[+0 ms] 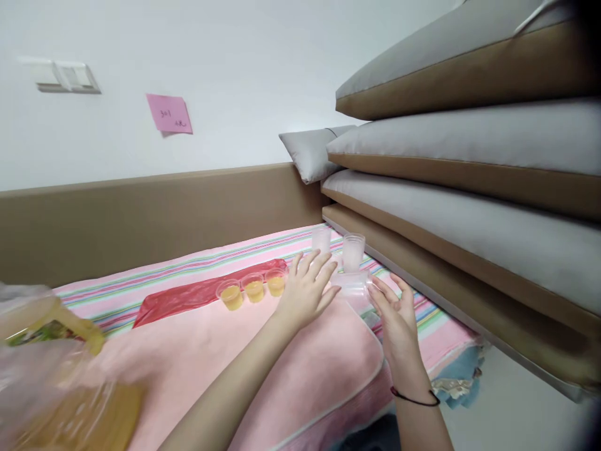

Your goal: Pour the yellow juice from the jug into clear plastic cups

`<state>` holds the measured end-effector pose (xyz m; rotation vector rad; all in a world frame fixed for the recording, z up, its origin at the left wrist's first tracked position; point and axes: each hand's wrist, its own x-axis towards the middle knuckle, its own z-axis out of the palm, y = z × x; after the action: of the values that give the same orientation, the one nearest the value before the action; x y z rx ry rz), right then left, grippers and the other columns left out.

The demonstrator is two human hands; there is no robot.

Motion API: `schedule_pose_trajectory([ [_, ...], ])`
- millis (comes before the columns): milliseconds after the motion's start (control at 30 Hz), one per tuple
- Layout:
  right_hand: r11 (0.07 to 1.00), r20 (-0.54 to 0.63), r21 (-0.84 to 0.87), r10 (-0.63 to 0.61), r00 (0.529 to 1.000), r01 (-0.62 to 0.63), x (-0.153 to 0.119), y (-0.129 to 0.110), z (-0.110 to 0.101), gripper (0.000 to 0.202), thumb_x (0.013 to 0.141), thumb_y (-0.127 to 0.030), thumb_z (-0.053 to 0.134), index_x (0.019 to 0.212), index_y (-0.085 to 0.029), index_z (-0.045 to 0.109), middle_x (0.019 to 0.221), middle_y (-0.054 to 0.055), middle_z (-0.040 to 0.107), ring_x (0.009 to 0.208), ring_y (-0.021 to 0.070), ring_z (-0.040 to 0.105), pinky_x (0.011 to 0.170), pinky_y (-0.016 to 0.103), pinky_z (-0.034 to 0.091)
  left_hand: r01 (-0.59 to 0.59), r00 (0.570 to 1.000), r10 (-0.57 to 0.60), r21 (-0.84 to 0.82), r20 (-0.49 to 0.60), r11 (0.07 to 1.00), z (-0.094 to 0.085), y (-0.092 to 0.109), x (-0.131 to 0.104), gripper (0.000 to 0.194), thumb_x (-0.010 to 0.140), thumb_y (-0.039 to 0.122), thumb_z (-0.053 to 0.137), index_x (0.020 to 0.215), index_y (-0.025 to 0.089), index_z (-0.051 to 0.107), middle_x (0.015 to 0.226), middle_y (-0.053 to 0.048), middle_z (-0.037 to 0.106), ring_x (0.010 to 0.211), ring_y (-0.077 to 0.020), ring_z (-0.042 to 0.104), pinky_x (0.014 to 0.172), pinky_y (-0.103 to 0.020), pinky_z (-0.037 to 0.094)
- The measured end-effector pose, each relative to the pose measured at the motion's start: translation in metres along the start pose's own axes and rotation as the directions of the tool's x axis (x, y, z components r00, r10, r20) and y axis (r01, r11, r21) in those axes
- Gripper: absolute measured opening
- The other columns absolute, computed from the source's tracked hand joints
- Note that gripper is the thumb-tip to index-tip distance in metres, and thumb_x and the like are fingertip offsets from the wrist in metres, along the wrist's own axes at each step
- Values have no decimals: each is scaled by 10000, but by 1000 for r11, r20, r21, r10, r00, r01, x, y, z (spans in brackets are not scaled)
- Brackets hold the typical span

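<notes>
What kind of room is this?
Probably a room in somebody's home, though I can't be sure: there are big stacked cushions, a striped cloth and switches.

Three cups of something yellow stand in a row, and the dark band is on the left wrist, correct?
Wrong wrist: the head view shows the dark band on the right wrist. The three cups, yellow inside, stand in a row.

At eight o'clock, the jug is blurred and cut off. Toward two o'clock, the cushions run past the right edge. The left hand partly hides the clear cups; at ten o'clock, the lower line on the pink note is illegibly small.
</notes>
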<state>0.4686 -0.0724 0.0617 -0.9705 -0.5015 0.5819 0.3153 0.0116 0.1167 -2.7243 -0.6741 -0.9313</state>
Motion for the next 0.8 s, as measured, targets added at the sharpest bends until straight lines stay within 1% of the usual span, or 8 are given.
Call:
schedule_pose_trajectory([
  [67,999,87,-26,-19,996,21,-7,5,8,752,613,-423,817,1216,-266,396,1139,81,660,1085,228,620,1022,501,419,25,1000,-24,-31,14,999,-11,5,-18,497,902,451,490,1336,209,468,1390,-109,533,1355,-296,380,1144,-527,220],
  [167,996,216,-73,-38,976,55,-21,12,23,788,631,-408,809,1268,-268,364,1167,97,644,1146,241,585,1037,511,392,154,988,-152,-106,27,982,-25,7,-41,653,812,474,620,1369,204,414,1377,-128,531,1334,-329,390,1104,-547,274],
  [300,990,376,-102,-51,925,96,-42,21,45,799,677,-383,782,1320,-268,322,1207,112,614,1212,242,541,1046,497,379,368,929,-366,-232,54,900,-42,3,-70,826,709,438,730,1404,232,337,1358,-136,532,1283,-334,432,1033,-533,362],
  [367,987,444,-108,-57,894,116,-52,26,54,816,685,-371,777,1341,-264,304,1215,117,607,1213,239,541,1035,481,391,430,901,-427,-267,71,863,-49,0,-84,847,691,363,746,1409,236,315,1308,-120,569,1246,-315,466,1022,-517,372],
  [467,981,508,-127,-63,859,147,-65,31,64,839,685,-364,776,1362,-253,294,1219,122,603,1197,237,554,1002,454,424,495,867,-492,-275,85,824,-58,-5,-105,816,681,278,738,1385,234,328,1223,-92,625,1169,-295,527,1009,-511,371],
  [533,973,549,-146,-70,833,179,-73,35,69,835,692,-363,769,1369,-254,293,1224,121,604,1199,239,555,986,450,438,521,850,-520,-274,82,808,-62,-6,-119,781,693,262,723,1371,234,337,1177,-78,649,1126,-285,554,999,-505,369],
  [667,940,650,-226,-50,759,255,-86,43,76,838,704,-344,761,1383,-260,278,1236,125,595,1218,255,542,991,481,429,568,819,-568,-264,84,780,-64,-8,-146,760,707,244,701,1373,244,334,1171,-67,651,1108,-276,562,1010,-502,347],
  [800,901,726,-296,-3,688,316,-98,49,80,873,696,-321,761,1400,-249,249,1225,130,588,1203,254,551,1006,480,432,646,756,-643,-300,124,702,-60,-15,-176,846,663,286,753,1389,240,322,1272,-103,590,1179,-307,524,1021,-508,346],
])
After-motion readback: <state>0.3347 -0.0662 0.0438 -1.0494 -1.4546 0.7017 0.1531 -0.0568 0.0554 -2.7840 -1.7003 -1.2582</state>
